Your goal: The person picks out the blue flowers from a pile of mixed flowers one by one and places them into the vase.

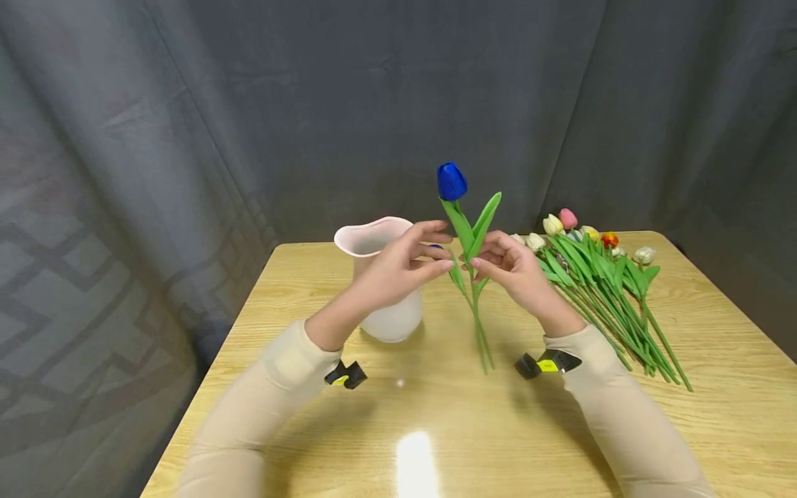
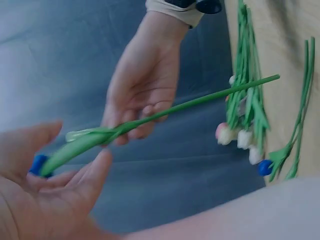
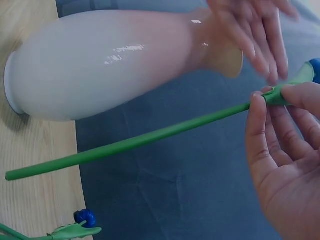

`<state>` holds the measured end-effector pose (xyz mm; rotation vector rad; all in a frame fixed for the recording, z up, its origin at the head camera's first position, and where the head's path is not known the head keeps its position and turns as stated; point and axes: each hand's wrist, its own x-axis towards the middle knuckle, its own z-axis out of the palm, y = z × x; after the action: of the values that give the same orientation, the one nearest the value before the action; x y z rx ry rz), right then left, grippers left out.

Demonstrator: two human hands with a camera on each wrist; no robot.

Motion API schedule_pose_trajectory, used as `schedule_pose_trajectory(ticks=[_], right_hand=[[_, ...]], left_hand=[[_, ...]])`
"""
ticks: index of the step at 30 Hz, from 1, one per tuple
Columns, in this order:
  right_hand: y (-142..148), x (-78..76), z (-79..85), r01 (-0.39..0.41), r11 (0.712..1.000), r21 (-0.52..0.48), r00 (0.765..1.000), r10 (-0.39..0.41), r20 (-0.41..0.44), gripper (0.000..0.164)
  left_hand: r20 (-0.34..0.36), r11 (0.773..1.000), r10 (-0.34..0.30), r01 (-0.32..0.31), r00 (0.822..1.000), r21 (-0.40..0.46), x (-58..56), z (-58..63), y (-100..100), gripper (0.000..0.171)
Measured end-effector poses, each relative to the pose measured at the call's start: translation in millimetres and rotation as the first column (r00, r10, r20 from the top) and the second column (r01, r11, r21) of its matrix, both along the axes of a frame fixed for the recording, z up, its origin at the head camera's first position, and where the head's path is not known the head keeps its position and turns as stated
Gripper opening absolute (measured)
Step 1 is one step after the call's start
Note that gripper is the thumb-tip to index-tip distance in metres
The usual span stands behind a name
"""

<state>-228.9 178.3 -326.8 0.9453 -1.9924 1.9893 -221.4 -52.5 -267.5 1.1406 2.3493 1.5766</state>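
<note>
A blue artificial tulip (image 1: pixel 451 181) stands nearly upright above the table, its green stem pinched between the thumb and fingers of my right hand (image 1: pixel 518 277) just below the leaves. On the other side of the leaves is my left hand (image 1: pixel 398 270), fingers spread and not curled round anything. A white and pink vase (image 1: pixel 394 321) with a wavy rim stands just behind and beside the left hand. In the right wrist view the tulip's stem (image 3: pixel 135 144) reaches down past the vase (image 3: pixel 115 60). Another blue tulip (image 2: pixel 265 167) lies on the table, partly hidden in the head view.
To the right lies a pile of artificial tulips (image 1: pixel 607 283) with white, pink, yellow and orange heads, stems toward the near side. The wooden table (image 1: pixel 486 436) ends at dark grey curtains (image 1: pixel 386 124) behind and at the left.
</note>
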Motion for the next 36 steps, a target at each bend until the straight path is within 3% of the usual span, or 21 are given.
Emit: schedule_pose_trajectory(ticks=[5, 9, 16, 18, 21, 24, 27, 29, 31, 36], right_hand=[[-4.7, 1.6, -4.4, -0.005, 0.998, 0.061, 1.000, 0.004, 0.021, 0.028], [-5.8, 3.8, -5.6, -0.003, 0.996, 0.088, 1.000, 0.001, 0.022, 0.028], [7.3, 6.2, 6.1, -0.075, 0.986, 0.146, 0.996, 0.082, -0.039, 0.026], [16.3, 2.8, 11.0, -0.028, 0.983, 0.182, 0.997, 0.040, -0.065, 0.022], [32.1, -5.5, 15.8, 0.131, 0.957, 0.260, 0.989, -0.109, -0.095, 0.019], [47.1, -14.3, 15.4, 0.321, 0.866, 0.384, 0.947, -0.301, -0.113, 0.021], [60.1, -23.6, 10.0, 0.410, 0.728, 0.550, 0.903, -0.409, -0.131, 0.023], [68.0, -30.3, 4.1, 0.394, 0.645, 0.655, 0.901, -0.411, -0.138, 0.023], [74.6, -37.0, -3.3, 0.341, 0.572, 0.746, 0.916, -0.379, -0.128, 0.024], [83.3, -49.2, -23.3, 0.162, 0.473, 0.866, 0.952, -0.305, -0.012, 0.025]], left_hand=[[0.000, 0.992, 0.116, -0.116, 0.993, 0.047, -6.8, -6.1, 13.8, 0.034], [-0.044, 0.984, 0.170, -0.167, 0.985, 0.055, -6.5, -7.7, 18.3, 0.021], [-0.079, 0.981, 0.154, -0.142, 0.985, 0.136, 0.4, -4.4, 18.5, 0.016], [-0.081, 0.980, 0.142, -0.129, 0.986, 0.155, 2.7, -1.9, 17.3, 0.016], [-0.088, 0.977, 0.144, -0.127, 0.986, 0.168, 5.7, 2.2, 14.4, 0.016], [-0.091, 0.976, 0.149, -0.132, 0.985, 0.175, 8.0, 5.6, 11.0, 0.017], [-0.092, 0.977, 0.152, -0.135, 0.984, 0.167, 9.3, 7.4, 8.2, 0.016], [-0.095, 0.978, 0.152, -0.136, 0.984, 0.160, 10.1, 8.1, 6.7, 0.016], [-0.100, 0.978, 0.154, -0.138, 0.983, 0.155, 10.7, 8.5, 5.2, 0.015], [-0.113, 0.973, 0.148, -0.125, 0.982, 0.192, 11.2, 11.4, 0.0, 0.016]])
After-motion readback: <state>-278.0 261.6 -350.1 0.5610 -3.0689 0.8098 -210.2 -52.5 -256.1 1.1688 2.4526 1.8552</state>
